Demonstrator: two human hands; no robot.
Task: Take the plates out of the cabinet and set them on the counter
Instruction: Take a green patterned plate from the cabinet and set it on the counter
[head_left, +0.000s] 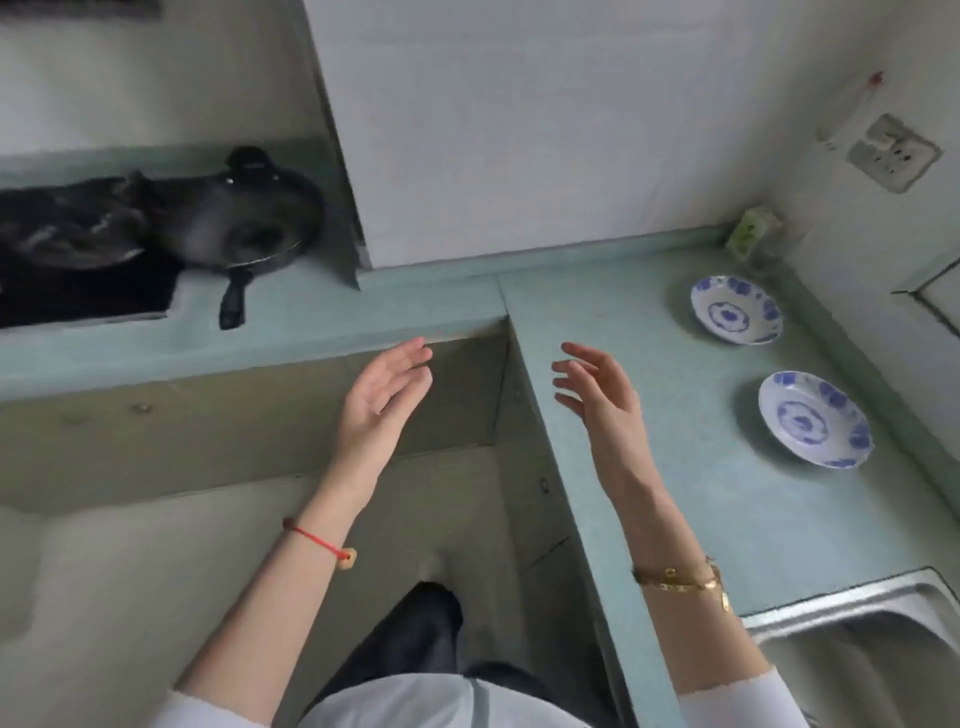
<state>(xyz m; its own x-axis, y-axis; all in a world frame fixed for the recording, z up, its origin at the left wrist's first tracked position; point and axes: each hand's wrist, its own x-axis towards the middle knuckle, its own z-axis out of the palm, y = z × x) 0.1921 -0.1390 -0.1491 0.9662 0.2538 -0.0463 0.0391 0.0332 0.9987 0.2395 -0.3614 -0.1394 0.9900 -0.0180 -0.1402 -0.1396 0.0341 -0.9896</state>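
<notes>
2 plates on counter, both hands free.
Far plate (736, 309) and near plate (814, 419) rest apart on the counter (649, 332); left hand (382, 395) and right hand (597, 395) spread, holding nothing.

Green counter (649, 395) bears two plates (736, 309) (814, 419); pan (244, 223) at left

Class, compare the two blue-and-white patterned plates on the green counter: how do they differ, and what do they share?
The farther blue-and-white plate sits by the small green carton at the back; the nearer blue-and-white plate sits closer to the steel sink. The nearer plate lies further right in view than the farther plate. Both rest face up on the green counter, apart, untouched, with matching blue flower patterns.
</notes>
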